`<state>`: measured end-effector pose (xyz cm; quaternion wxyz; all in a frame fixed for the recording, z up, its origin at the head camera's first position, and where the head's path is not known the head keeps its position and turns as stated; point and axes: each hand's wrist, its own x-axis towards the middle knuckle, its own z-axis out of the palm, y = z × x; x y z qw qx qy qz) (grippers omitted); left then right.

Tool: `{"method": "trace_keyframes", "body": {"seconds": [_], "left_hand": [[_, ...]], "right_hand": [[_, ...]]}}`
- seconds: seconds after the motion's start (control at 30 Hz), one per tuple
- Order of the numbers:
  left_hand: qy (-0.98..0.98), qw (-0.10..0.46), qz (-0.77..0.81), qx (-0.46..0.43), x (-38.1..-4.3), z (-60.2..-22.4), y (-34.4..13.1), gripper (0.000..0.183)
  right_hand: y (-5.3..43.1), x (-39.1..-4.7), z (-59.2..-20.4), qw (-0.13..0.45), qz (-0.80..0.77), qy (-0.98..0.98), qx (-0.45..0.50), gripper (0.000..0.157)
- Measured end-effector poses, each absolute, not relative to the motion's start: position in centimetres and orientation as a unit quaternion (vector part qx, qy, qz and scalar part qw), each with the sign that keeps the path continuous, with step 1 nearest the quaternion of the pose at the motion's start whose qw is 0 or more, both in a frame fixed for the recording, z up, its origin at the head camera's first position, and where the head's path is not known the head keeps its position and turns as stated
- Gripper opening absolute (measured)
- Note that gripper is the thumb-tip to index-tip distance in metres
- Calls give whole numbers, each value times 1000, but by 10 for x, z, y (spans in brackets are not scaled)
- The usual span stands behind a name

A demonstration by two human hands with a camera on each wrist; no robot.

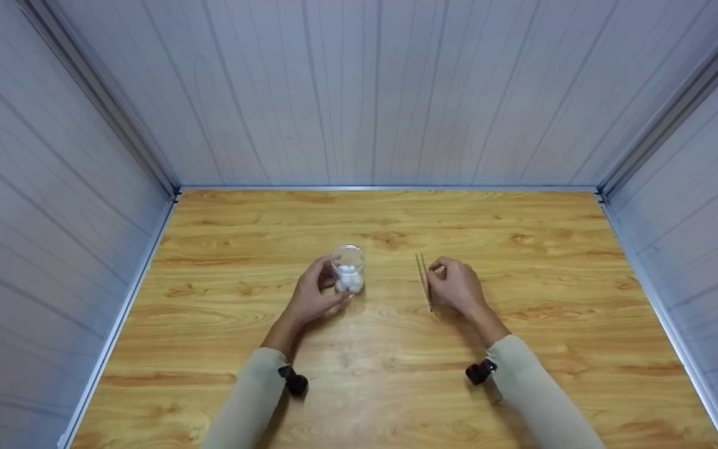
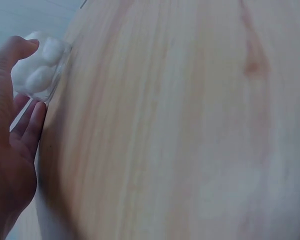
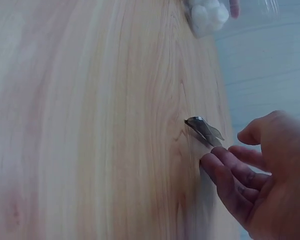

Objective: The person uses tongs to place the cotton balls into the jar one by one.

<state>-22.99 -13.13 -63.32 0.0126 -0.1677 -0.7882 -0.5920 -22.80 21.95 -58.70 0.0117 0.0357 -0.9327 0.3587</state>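
Observation:
A clear jar [image 1: 348, 255] stands upright on the wooden table, its lower part filled with several white cotton balls [image 1: 349, 279]. My left hand [image 1: 315, 296] holds the jar from its left side, thumb at the front and fingers behind. The left wrist view shows the cotton balls [image 2: 40, 75] through the jar's wall beside the thumb. To the right lie metal tweezers [image 1: 424, 284], joined end toward me and tips pointing away. My right hand [image 1: 457, 287] is just right of them, fingertips right at their side. In the right wrist view the thumb is raised apart from the tweezers [image 3: 202, 130].
The wood-grain table [image 1: 371, 374] meets a pale panelled wall [image 1: 371, 93] at the back. More panels rise at the left [image 1: 41, 218] and right [image 1: 702, 218]. A small black camera is strapped to each sleeve cuff.

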Motion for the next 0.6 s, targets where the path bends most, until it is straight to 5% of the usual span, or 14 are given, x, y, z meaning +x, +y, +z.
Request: {"method": "trace_keyframes", "body": {"seconds": [0.6], "left_hand": [[-792,-40,-587,-165,-218,-609,-150,69]], "right_hand": [[238,-219,-570,45,376,-920,101,21]]}}
